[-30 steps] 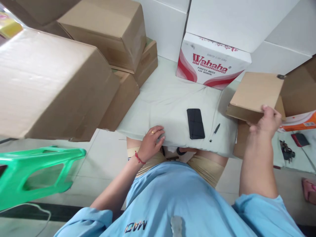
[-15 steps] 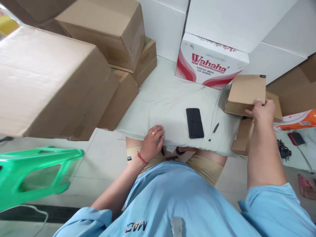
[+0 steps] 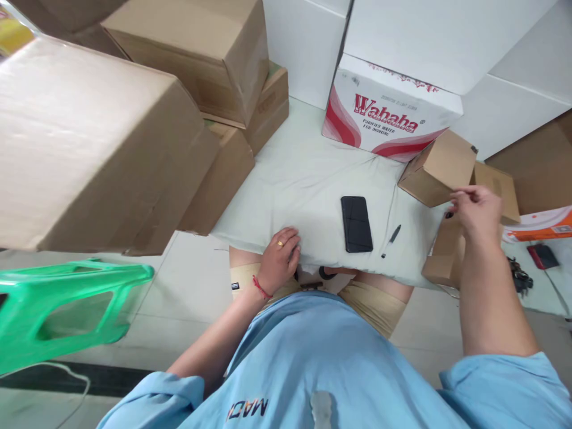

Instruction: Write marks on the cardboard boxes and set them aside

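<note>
My right hand [image 3: 478, 208] is at the near right corner of a small brown cardboard box [image 3: 447, 162]. Its fingers are curled, with the tips against the box edge; the thumb side is partly hidden. The box stands turned at an angle beside the white and red Wahaha carton [image 3: 388, 116]. My left hand [image 3: 280, 257], wearing a ring and a red string bracelet, lies open with its palm down on the near edge of the pale cloth-covered surface [image 3: 299, 179]. Between the hands lie a black phone [image 3: 356, 224] and a pen [image 3: 391, 241].
More small cardboard boxes [image 3: 498, 185] sit behind and below my right hand. Large brown cartons [image 3: 111, 137] are stacked at the left, above a green plastic stool [image 3: 80, 310]. White boxes [image 3: 429, 36] stand at the back. An orange and white packet [image 3: 543, 225] lies far right.
The small cardboard box has turned, its near right corner now pointing towards me. My right hand has shifted slightly with it and its fingers are more curled. My left hand stays put.
</note>
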Demonstrator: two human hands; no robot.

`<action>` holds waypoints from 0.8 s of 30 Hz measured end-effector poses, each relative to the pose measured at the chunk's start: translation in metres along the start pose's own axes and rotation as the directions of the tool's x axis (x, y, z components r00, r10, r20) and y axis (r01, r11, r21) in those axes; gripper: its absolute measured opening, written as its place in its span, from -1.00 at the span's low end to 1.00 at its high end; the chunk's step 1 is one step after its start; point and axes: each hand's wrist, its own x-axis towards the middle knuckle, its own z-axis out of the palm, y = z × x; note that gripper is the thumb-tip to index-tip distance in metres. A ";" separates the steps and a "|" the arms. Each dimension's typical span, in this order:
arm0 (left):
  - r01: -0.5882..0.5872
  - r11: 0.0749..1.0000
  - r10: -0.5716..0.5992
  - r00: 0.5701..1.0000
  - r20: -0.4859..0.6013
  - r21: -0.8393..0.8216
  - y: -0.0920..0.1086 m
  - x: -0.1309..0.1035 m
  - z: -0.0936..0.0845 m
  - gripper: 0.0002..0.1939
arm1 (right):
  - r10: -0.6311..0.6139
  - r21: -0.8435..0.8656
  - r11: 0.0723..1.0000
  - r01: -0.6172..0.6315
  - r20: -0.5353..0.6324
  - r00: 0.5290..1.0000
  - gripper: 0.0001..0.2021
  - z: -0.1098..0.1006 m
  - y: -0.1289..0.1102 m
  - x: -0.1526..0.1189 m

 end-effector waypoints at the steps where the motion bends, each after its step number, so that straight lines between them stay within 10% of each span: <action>1: 0.003 1.000 -0.003 1.000 -0.008 0.004 0.001 0.001 0.001 -0.77 | -0.009 0.040 0.999 0.004 0.106 0.994 -0.68 0.002 -0.006 -0.006; 6: 0.009 1.000 -0.008 0.999 -0.031 0.025 0.005 0.004 0.003 -0.78 | -0.010 -0.024 0.999 0.021 0.387 0.922 -0.74 0.010 -0.030 -0.010; 12: 0.016 0.999 -0.016 1.000 -0.019 0.028 0.006 0.003 0.003 -0.77 | 0.184 -0.348 0.930 -0.118 0.161 0.970 -0.68 -0.002 -0.023 0.002; 17: 0.052 0.998 -0.051 0.999 -0.017 0.036 0.008 0.005 0.006 -0.77 | -0.124 -0.285 0.946 0.157 0.128 0.984 -0.53 0.008 -0.049 -0.012; 20: 0.044 0.999 -0.044 0.999 -0.006 0.031 0.008 0.009 0.005 -0.77 | -0.387 -0.235 0.862 0.450 0.269 0.882 -0.46 0.019 -0.066 -0.010; 24: 0.025 1.000 -0.025 1.000 0.003 0.001 0.009 0.010 -0.001 -0.79 | -0.288 -0.272 0.888 0.372 0.303 0.908 -0.53 0.021 -0.062 0.004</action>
